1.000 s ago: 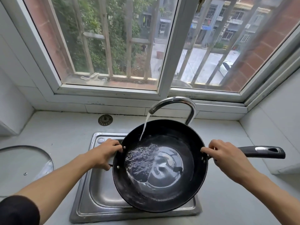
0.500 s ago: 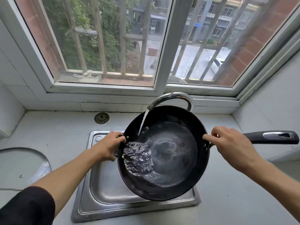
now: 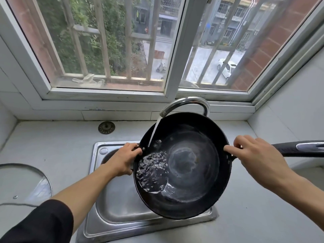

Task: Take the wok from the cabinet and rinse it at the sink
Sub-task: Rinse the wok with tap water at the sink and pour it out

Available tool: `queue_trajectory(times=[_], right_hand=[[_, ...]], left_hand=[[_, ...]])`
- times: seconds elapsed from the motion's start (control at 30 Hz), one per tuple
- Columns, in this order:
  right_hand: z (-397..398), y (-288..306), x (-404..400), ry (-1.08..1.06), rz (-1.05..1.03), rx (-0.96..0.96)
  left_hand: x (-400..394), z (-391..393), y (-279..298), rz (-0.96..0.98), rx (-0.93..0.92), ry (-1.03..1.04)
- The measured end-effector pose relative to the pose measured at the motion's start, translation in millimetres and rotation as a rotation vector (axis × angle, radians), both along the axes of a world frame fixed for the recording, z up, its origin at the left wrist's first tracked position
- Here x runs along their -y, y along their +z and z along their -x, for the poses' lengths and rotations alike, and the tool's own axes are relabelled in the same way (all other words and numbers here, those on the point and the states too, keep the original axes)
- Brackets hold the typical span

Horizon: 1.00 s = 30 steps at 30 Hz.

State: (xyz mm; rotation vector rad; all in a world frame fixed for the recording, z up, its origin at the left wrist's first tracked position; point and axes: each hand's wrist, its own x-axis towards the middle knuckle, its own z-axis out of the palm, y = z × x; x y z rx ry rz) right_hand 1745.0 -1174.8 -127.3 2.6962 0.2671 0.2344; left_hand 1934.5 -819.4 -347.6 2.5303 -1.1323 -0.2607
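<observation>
A black wok hangs tilted over the steel sink, its left side lower. Water from the curved faucet streams onto the wok's upper left wall and pools at the lower left. My left hand grips the small helper handle on the wok's left rim. My right hand holds the right rim where the long black handle joins, thumb on the rim edge.
A glass lid lies on the grey counter at the left. A round drain strainer sits behind the sink. The tiled sill and a barred window close off the back; a wall rises at the right.
The wok has tipped further down to the left and shifted right. The water has gathered toward its lower left wall. Both hands keep their hold.
</observation>
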Motion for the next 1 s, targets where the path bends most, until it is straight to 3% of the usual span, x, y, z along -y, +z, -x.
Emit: queue_trajectory(times=[0.4,1.0], right_hand=[[10.9,-35.7,8.5,-0.09,-0.036,-0.03],[-22.7,-83.8,10.8,-0.076,-0.303,-0.035]], left_hand=[[8.8,-2.9,-4.0,-0.071,0.174,0.089],[-19.2,-20.9,18.4,-0.121,0.334,0.3]])
